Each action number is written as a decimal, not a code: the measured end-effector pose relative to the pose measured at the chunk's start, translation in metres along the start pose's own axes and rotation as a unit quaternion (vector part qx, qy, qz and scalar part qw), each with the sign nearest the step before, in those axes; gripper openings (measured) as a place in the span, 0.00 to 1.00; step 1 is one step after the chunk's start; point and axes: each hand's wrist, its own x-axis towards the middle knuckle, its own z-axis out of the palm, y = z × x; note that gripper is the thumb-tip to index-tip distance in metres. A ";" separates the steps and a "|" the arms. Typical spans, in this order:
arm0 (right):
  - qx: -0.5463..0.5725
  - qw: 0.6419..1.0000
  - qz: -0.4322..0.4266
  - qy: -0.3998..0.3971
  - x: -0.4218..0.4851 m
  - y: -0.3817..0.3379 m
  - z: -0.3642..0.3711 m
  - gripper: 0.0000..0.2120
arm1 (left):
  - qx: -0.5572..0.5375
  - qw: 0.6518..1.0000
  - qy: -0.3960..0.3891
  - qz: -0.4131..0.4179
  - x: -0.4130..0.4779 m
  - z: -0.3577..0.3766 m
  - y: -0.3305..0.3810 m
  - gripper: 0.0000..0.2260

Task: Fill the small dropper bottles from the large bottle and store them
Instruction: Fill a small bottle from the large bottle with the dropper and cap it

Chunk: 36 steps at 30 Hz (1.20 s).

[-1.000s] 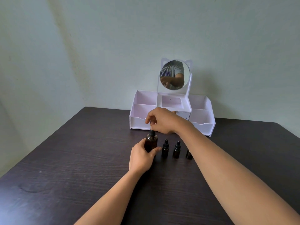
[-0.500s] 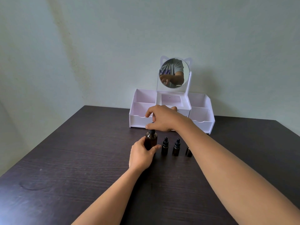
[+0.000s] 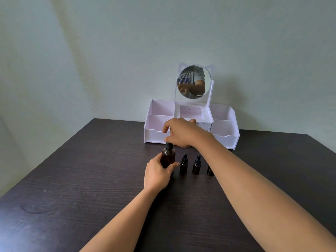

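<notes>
The left hand [image 3: 157,176] still wraps its fingers round the big bottle [image 3: 168,157] while the right hand [image 3: 183,132], pinching the black cap [image 3: 168,146], has twisted a bit, so filling looks close.

This is looking like a home: a cat-eared mirror [image 3: 193,81] and organizer [image 3: 225,140] are standing just beyond the fingers [image 3: 165,129], on a table [image 3: 81,179] against a wall [image 3: 254,51].
</notes>
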 end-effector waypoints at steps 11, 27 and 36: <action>0.001 1.000 0.012 0.003 0.003 0.004 0.004 0.16 | -0.005 1.000 0.000 -0.002 -0.003 -0.001 0.001 0.24; -0.052 0.992 0.076 -0.089 -0.027 0.036 0.022 0.12 | -0.008 1.000 0.002 0.012 -0.003 0.000 -0.004 0.34; -0.081 0.990 0.063 -0.095 -0.034 0.035 0.035 0.12 | 0.001 1.000 0.005 -0.003 -0.011 -0.005 -0.006 0.50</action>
